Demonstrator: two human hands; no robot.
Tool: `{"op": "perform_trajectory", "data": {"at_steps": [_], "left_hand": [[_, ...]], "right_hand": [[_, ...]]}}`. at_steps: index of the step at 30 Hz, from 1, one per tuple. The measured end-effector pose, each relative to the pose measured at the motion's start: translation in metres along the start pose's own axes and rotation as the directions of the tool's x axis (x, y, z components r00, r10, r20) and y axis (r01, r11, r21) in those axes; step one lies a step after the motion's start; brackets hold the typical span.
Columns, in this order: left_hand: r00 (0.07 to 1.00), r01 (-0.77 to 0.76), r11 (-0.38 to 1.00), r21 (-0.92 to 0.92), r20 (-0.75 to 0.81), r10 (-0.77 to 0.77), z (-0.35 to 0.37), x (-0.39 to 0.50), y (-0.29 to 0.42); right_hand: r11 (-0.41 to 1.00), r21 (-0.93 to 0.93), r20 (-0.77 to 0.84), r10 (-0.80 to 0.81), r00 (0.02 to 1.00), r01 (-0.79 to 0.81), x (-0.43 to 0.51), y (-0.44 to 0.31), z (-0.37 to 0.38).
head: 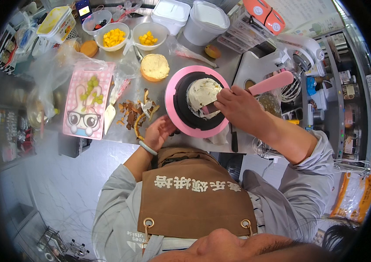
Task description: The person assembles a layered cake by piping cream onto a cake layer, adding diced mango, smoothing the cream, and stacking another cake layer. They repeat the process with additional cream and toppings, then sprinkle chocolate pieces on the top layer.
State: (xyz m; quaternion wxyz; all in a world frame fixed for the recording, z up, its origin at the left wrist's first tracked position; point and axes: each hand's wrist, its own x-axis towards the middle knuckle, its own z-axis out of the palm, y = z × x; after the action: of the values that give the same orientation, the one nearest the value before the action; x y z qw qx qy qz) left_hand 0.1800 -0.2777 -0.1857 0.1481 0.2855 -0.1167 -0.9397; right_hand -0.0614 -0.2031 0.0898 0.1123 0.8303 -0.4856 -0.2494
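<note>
My right hand [239, 106] grips a pink-handled icing spatula [272, 82]. Its blade lies against the near right side of a small round cake [203, 91] coated in pale cream. Under the cake is a black round base [180, 101] on a pink turntable [171, 106]. At the turntable's near left edge is my left hand [160, 130], its fingertips partly hidden by the rim. Peel and brown crust scraps [131, 113] lie just left of it. Farther back, a cream-topped sponge layer [155, 67] rests on the metal table.
Bowls of diced mango [114, 37] and berries [100, 24] stand at the back left, near white lidded tubs [206, 23]. Left are a filled piping bag [110, 114] and a rabbit-print board [69, 114] with green grapes. A stand mixer [298, 49] and a black-handled knife [234, 140] are right.
</note>
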Motion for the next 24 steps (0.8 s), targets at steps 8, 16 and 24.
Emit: {"op": "perform_trajectory", "data": {"at_steps": [8,16,24], "left_hand": [[0.985,-0.154,0.983,-0.105,0.059,0.161,0.001,0.004,0.004],[0.972,-0.234,0.968,-0.085,-0.014,0.234,0.004,0.007,0.006],[0.973,-0.231,0.967,-0.103,-0.031,0.229,0.001,0.01,0.015]], "right_hand": [[0.994,0.107,-0.092,-0.027,0.995,0.037,-0.012,0.003,0.009],[0.99,0.121,-0.143,-0.049,0.989,0.067,-0.024,0.008,0.018],[0.993,0.029,-0.245,-0.1,0.964,0.11,-0.035,0.014,0.025]]}}
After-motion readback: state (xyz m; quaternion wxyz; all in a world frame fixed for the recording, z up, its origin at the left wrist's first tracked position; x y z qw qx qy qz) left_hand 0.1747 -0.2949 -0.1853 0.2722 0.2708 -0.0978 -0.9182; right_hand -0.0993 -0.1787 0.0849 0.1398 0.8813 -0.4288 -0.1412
